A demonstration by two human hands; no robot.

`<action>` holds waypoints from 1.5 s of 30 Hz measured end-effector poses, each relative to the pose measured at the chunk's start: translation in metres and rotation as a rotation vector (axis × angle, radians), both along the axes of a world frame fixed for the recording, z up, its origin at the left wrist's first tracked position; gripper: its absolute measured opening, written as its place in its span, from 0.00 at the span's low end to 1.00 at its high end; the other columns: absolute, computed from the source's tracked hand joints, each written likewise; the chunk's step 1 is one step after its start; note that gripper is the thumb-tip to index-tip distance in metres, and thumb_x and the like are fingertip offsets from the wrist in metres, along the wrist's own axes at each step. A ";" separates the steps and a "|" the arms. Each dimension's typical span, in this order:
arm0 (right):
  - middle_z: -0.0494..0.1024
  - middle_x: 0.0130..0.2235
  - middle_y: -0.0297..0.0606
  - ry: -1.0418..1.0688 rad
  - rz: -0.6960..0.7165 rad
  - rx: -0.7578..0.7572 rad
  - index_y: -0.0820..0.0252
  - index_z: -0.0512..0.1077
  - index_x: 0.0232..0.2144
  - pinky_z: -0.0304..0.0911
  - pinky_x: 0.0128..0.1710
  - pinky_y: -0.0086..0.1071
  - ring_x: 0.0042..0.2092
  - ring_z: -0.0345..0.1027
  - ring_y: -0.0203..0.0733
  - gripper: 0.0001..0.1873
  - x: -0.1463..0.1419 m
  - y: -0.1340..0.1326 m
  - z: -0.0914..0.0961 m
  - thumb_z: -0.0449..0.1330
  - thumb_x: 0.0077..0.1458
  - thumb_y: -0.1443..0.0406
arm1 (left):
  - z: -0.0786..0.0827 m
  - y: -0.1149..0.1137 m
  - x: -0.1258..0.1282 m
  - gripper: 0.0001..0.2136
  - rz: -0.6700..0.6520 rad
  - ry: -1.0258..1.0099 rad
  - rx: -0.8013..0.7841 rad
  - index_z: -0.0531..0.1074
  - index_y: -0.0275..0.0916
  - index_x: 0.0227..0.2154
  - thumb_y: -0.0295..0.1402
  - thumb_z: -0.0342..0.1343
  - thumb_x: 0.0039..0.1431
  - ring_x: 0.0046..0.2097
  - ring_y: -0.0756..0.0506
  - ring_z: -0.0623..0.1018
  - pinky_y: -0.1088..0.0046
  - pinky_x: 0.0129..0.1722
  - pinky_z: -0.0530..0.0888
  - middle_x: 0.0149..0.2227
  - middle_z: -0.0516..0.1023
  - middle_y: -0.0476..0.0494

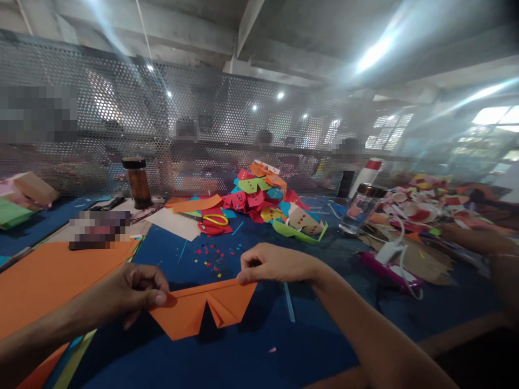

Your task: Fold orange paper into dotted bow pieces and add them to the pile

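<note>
orange paper held in both hands, two lidded vessels behind

the person holds a folded orange paper [180,313] at the lower center of the frame, above the blue bench [320,335]. the fingers [160,298] of the left hand [141,286] pinch its upper left corner; those of the right hand [275,262] are closed on its upper right corner. a notch opens in its lower edge, beside a folded flap.

left of center, a jar [140,186] stands upright under a dark lid, filled with brown liquid. right of center, a clear tumbler [359,210] with a dark lid appears tilted; whether it holds clear liquid cannot be told. between the two vessels rises a heap of colored paper pieces [255,197], many with punched holes. yellow-handled scissors [217,219] lie near its left side, and orange sheets [77,275] cover the lower left.
</note>
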State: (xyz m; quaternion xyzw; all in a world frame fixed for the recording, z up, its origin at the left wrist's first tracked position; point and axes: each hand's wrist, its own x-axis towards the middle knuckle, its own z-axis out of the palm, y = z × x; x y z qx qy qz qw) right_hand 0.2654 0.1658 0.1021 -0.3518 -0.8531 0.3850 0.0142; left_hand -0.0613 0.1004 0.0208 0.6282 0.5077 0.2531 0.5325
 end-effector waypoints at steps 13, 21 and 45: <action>0.60 0.23 0.26 0.033 0.016 -0.027 0.60 0.66 0.20 0.45 0.25 0.30 0.27 0.52 0.32 0.23 0.004 0.001 0.000 0.65 0.54 0.49 | 0.003 0.000 -0.010 0.19 -0.076 0.042 0.007 0.75 0.42 0.25 0.54 0.63 0.50 0.14 0.55 0.58 0.80 0.14 0.59 0.15 0.60 0.59; 0.72 0.26 0.29 0.109 0.109 -0.172 0.61 0.72 0.24 0.51 0.28 0.28 0.29 0.59 0.32 0.18 -0.003 -0.006 -0.003 0.67 0.53 0.53 | 0.022 -0.001 -0.002 0.21 -0.063 0.056 0.252 0.82 0.43 0.34 0.56 0.55 0.57 0.34 0.44 0.75 0.72 0.34 0.68 0.32 0.80 0.45; 0.70 0.25 0.31 0.252 -0.099 0.008 0.61 0.73 0.24 0.50 0.28 0.30 0.29 0.58 0.34 0.25 -0.017 0.000 -0.024 0.66 0.50 0.44 | 0.001 -0.022 0.033 0.20 -0.023 -0.038 -0.022 0.69 0.40 0.23 0.52 0.64 0.51 0.23 0.52 0.54 0.74 0.25 0.50 0.20 0.60 0.58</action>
